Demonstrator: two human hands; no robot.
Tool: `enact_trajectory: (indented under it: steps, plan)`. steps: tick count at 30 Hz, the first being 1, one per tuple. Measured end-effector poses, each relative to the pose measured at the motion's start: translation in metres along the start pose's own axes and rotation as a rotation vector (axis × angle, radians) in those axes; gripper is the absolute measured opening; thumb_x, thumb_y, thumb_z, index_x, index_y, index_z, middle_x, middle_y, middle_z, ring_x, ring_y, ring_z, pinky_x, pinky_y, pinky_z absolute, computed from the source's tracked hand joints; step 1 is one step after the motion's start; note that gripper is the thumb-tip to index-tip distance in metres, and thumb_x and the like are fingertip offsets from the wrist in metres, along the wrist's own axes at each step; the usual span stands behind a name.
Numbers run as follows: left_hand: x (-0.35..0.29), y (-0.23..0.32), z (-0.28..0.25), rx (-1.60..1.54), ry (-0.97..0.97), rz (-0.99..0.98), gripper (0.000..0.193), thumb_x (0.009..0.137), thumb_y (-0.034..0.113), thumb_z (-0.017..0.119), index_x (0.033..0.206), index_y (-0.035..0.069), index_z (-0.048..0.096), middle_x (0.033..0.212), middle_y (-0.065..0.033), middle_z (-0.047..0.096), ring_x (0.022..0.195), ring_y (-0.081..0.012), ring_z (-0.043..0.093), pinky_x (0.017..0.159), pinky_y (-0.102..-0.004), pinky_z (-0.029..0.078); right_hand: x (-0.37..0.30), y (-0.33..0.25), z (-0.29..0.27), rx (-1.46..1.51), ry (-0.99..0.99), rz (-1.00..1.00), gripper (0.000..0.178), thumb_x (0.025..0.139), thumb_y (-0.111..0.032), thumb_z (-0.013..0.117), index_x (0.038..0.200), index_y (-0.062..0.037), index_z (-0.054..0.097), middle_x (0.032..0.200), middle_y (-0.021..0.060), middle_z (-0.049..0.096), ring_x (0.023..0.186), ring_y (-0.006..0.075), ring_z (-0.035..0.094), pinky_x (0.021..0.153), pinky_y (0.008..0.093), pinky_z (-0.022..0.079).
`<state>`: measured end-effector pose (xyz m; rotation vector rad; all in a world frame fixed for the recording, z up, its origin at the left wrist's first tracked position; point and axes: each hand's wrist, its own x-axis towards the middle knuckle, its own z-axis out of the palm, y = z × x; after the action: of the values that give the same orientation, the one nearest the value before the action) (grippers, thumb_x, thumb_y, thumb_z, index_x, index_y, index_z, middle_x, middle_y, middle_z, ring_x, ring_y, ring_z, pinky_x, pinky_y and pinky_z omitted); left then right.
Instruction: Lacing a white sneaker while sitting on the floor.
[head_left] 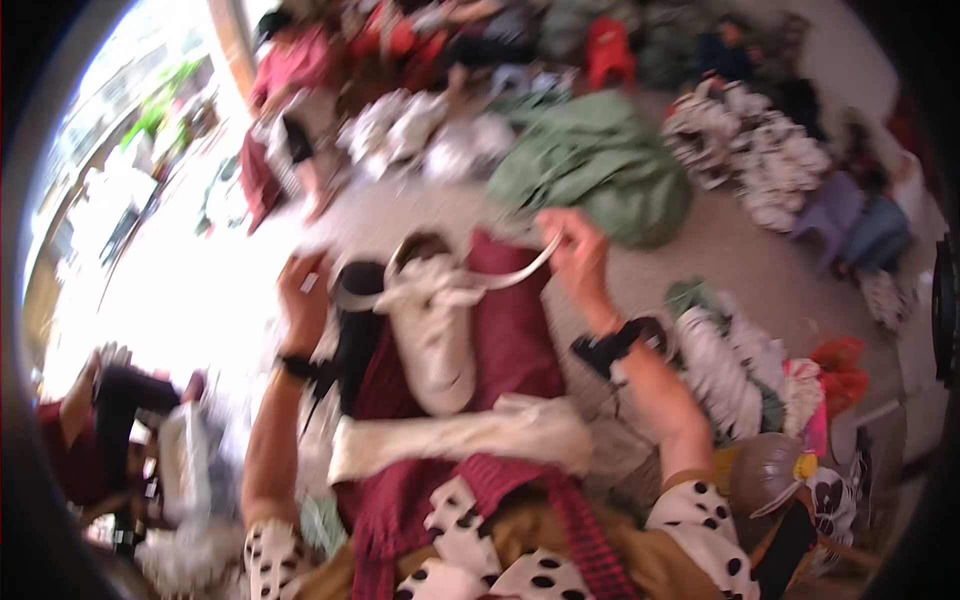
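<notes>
On my lap lies a cream canvas-looking shoe (435, 345), its toe toward me and its dark opening at the far end. A pale shoelace (520, 275) runs out from both sides of its tongue. My right hand (578, 262) pinches the right end of the lace, raised and pulled away from the shoe. My left hand (304, 300) is closed at the other side, where the left part of the lace leads; its fingertips are blurred. Dark red cloth (515, 340) covers my legs under the shoe. Nearer to me, a long cream bundle (460, 440) lies across my lap.
A green cloth heap (590, 165) lies on the floor ahead. Piles of whitish shoes or cloth (745, 150) stand at the far right and beside my right arm. Several people sit around, one in red (300, 70). A red stool (609, 55) stands far back.
</notes>
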<state>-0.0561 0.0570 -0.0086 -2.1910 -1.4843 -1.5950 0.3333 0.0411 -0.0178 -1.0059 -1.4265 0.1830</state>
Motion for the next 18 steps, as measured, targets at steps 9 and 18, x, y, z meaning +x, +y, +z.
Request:
enact_trajectory:
  steps: [9,18]
  plan:
    - [0.009,0.041,0.050,-0.671,-0.302,-0.418,0.031,0.096,0.021,0.068,0.114,-0.004,0.069,0.092,-0.0055,0.071,0.082,-0.0092,0.064,0.074,-0.0241,0.052,-0.003,-0.010,0.078,0.292,-0.400,0.003,0.012,0.090,-0.008,0.067,0.096,0.0011,0.073,0.082,0.0039,0.069,0.073,0.0095,0.064,0.067,0.0264,0.052]
    - [-0.029,0.069,0.007,-0.615,-0.465,-0.605,0.034,0.097,0.023,0.064,0.116,-0.005,0.066,0.089,-0.0062,0.069,0.074,-0.0091,0.062,0.066,-0.0226,0.052,-0.030,-0.032,0.055,0.365,-0.497,0.261,0.007,0.086,-0.002,0.067,0.088,0.0015,0.062,0.078,0.0045,0.067,0.074,0.0096,0.067,0.068,0.0267,0.055]
